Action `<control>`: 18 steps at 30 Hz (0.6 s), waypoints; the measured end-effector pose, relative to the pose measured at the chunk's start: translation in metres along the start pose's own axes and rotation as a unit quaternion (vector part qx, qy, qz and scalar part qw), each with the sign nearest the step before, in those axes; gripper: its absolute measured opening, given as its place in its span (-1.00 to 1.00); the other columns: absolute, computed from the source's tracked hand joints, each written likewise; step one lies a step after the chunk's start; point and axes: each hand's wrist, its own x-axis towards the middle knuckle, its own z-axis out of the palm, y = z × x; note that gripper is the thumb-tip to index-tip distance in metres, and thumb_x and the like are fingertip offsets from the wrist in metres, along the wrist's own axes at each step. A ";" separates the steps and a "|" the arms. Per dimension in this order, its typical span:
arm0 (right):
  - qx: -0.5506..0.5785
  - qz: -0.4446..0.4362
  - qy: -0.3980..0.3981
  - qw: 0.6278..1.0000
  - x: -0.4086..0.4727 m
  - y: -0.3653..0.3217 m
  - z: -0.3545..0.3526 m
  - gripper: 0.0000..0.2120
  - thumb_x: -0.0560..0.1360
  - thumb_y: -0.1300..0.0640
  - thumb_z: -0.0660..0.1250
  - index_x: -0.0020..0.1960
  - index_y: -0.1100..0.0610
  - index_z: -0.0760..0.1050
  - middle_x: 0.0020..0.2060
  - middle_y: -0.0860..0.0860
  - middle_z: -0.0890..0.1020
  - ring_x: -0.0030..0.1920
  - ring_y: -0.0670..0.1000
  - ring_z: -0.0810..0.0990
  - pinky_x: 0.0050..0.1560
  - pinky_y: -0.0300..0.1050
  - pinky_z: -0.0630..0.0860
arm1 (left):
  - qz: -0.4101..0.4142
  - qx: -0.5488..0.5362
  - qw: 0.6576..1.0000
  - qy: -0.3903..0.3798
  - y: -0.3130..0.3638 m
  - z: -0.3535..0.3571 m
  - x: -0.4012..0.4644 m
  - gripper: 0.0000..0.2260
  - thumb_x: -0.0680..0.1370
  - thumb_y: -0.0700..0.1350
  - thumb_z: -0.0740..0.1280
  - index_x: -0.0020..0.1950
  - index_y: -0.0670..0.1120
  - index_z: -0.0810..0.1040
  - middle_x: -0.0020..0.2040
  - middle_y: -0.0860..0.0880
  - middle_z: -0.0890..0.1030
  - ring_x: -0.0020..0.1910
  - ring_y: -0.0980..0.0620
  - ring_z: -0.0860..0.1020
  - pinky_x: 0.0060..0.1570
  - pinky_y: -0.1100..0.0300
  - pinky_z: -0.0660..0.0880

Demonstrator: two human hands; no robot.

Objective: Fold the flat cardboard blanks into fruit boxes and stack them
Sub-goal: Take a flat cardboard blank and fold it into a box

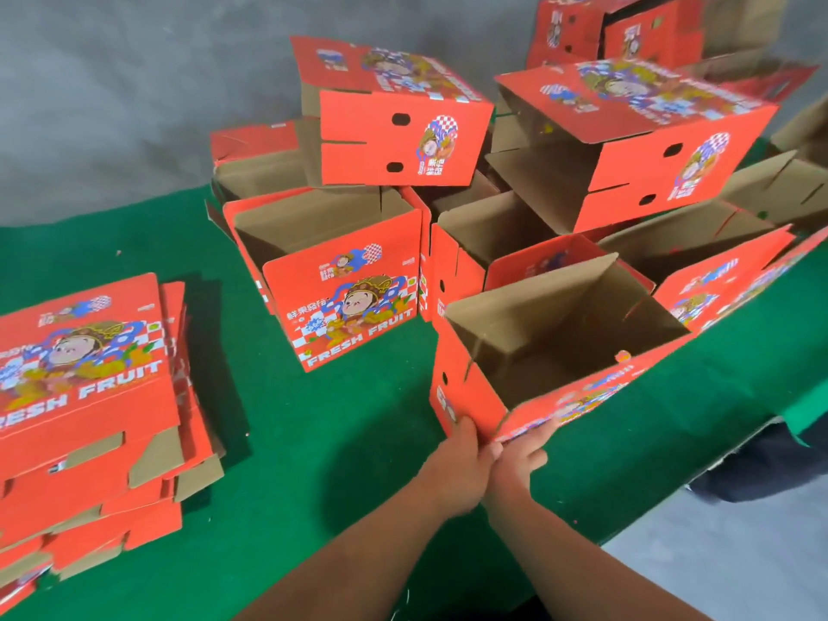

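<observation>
Both hands, the left hand point(457, 459) and the right hand point(522, 450), hold the near bottom corner of the open box point(528, 351) on the green table point(313, 441), probably to steady it beside the other folded boxes point(340, 280).

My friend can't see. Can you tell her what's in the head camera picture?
Two hands, left hand and right hand, hold the near corner of an open red fruit box on a green table. More folded boxes are piled behind, and flat blanks are stacked at the left.
</observation>
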 end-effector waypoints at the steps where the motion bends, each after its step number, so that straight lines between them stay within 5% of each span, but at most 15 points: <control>1: 0.047 0.027 0.024 0.998 0.002 -0.005 0.002 -0.38 0.65 -0.21 0.21 0.61 0.00 0.13 0.46 0.19 0.31 0.31 0.28 0.43 0.32 0.21 0.28 | 0.021 -0.001 0.999 -0.028 0.001 -0.001 0.000 -0.73 0.70 0.04 0.19 0.25 -0.13 0.35 0.22 -0.20 0.59 0.19 -0.18 0.57 0.21 -0.02 0.48; 2: 0.107 0.088 0.040 0.990 -0.003 -0.019 0.003 -0.29 0.58 -0.44 0.09 0.56 -0.02 0.21 0.39 0.15 0.39 0.17 0.24 0.45 0.22 0.19 0.28 | 0.042 -0.007 0.998 -0.050 0.002 -0.003 0.001 -0.75 0.71 0.02 0.18 0.24 -0.15 0.35 0.19 -0.22 0.58 0.13 -0.14 0.56 0.17 -0.01 0.48; 4: 0.174 0.135 0.046 0.974 0.005 -0.031 0.003 -0.15 0.49 -0.57 0.01 0.51 0.03 0.27 0.37 0.15 0.45 0.08 0.18 0.43 0.13 0.14 0.25 | 0.071 -0.024 0.995 -0.067 0.007 -0.008 0.006 -0.74 0.72 -0.02 0.17 0.34 -0.12 0.34 0.18 -0.18 0.57 0.08 -0.07 0.53 0.12 0.07 0.46; 7: 0.000 0.055 0.033 0.998 0.027 -0.047 -0.009 -0.22 0.46 -0.15 0.50 0.54 -0.02 0.20 0.32 0.22 0.50 0.01 0.18 0.59 -0.04 0.03 0.47 | 0.091 -0.078 0.990 -0.076 0.016 -0.011 0.007 -0.64 0.71 -0.08 0.22 0.50 -0.05 0.27 0.37 -0.16 0.52 0.19 -0.16 0.57 0.23 0.04 0.48; 9: -0.073 0.032 -0.044 0.996 0.056 -0.058 -0.024 -0.29 0.38 0.18 0.60 0.42 0.07 0.32 0.10 0.25 0.64 -0.18 0.15 0.66 -0.32 -0.08 0.61 | 0.086 -0.084 0.989 -0.089 0.011 -0.012 0.003 -0.58 0.70 -0.04 0.23 0.54 0.00 0.23 0.50 -0.10 0.44 0.32 -0.13 0.54 0.29 0.03 0.47; 11: -0.114 0.050 -0.111 0.986 0.074 -0.075 -0.034 -0.46 0.39 0.10 0.64 0.24 0.12 0.44 -0.11 0.17 0.68 -0.25 0.13 0.67 -0.34 -0.05 0.66 | 0.064 -0.085 0.991 -0.085 -0.004 -0.015 -0.001 -0.54 0.70 0.01 0.22 0.58 0.03 0.18 0.52 -0.03 0.41 0.29 -0.02 0.55 0.16 0.20 0.49; 13: -0.146 0.071 -0.122 0.979 0.089 -0.086 -0.038 -0.59 0.43 0.00 0.61 0.14 0.12 0.52 -0.23 0.10 0.67 -0.34 0.07 0.66 -0.31 -0.04 0.66 | 0.012 -0.106 0.993 -0.056 -0.024 -0.019 -0.005 -0.58 0.70 -0.01 0.21 0.55 -0.01 0.22 0.39 -0.02 0.51 0.02 0.02 0.60 -0.16 0.35 0.50; 15: -0.120 0.111 -0.077 0.984 0.101 -0.085 -0.039 -0.73 0.52 0.12 0.51 0.17 0.11 0.53 -0.28 0.09 0.61 -0.49 0.02 0.58 -0.49 -0.08 0.59 | -0.064 -0.168 0.984 -0.009 -0.043 -0.021 -0.013 -0.68 0.70 -0.10 0.20 0.46 -0.05 0.34 0.03 -0.05 0.57 -0.26 0.01 0.48 -0.40 0.33 0.39; 18: -0.070 0.132 -0.014 0.989 0.113 -0.078 -0.048 -0.74 0.62 0.22 0.33 0.30 0.19 0.49 -0.24 0.14 0.58 -0.52 0.06 0.58 -0.66 -0.07 0.50 | -0.130 -0.210 0.968 0.048 -0.074 -0.028 -0.021 -0.78 0.68 -0.17 0.23 0.34 -0.06 0.44 -0.22 -0.07 0.45 -0.34 0.02 0.39 -0.45 0.29 0.32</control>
